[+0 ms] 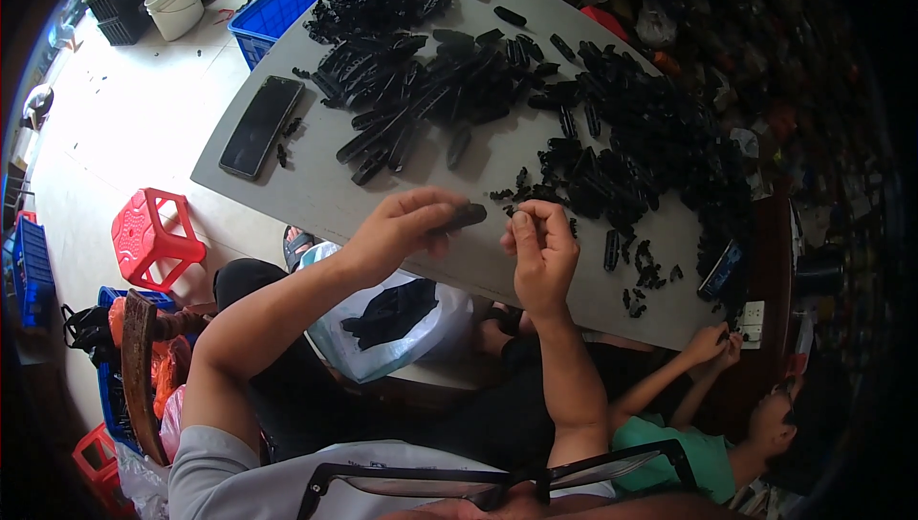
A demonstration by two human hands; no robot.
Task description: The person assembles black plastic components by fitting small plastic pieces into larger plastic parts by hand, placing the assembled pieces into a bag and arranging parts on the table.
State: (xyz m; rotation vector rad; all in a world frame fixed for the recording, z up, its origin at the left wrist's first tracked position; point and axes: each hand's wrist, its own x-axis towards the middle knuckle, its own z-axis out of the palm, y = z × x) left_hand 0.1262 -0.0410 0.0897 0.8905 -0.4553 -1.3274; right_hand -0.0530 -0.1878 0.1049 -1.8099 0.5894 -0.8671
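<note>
My left hand is closed around a long, dark plastic piece with a rounded end, held over the near edge of the table. Just to its right my right hand pinches with thumb and forefinger; what sits between the fingertips is too small to make out. Small black scraps lie on the tabletop just beyond the right hand. Farther back spreads a heap of long black plastic pieces, and a second heap covers the right side.
A phone lies at the table's left. Another device leans at the right, near a co-worker's hands. Below the near edge is a white bag with black material. A red stool and blue crate stand left.
</note>
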